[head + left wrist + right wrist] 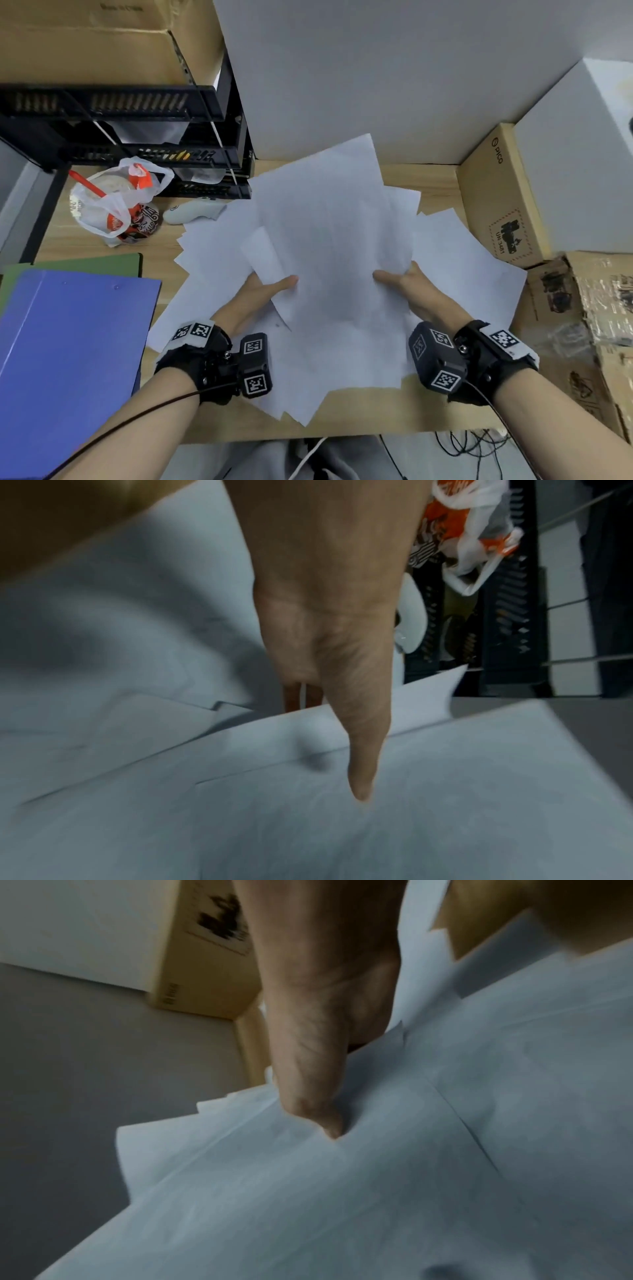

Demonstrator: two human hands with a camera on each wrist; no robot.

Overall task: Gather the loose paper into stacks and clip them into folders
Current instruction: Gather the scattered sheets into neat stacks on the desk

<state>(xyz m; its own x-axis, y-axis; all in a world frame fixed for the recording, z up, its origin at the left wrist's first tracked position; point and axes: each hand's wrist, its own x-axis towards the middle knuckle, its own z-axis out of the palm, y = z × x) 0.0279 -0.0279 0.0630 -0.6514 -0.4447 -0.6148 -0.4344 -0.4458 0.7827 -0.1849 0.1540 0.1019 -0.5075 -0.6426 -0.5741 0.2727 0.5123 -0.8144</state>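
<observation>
Several loose white sheets (pixel 329 240) lie fanned over the middle of the wooden desk (pixel 435 185). My left hand (pixel 267 289) pinches the left side of the upper sheets, thumb on top, fingers hidden beneath. My right hand (pixel 399 282) pinches their right side the same way. In the left wrist view the thumb of my left hand (pixel 359 750) presses onto the paper (pixel 411 818). In the right wrist view the thumb of my right hand (pixel 315 1096) digs into the sheets (pixel 342 1204). A blue folder (pixel 68 359) lies shut at the left, over a green folder (pixel 85 265).
A black stacked tray rack (pixel 137 130) stands at the back left. A bagged drink cup (pixel 113 202) and a white controller (pixel 191 212) sit before it. Cardboard boxes (pixel 500 195) crowd the right side. A grey partition (pixel 376 68) closes the back.
</observation>
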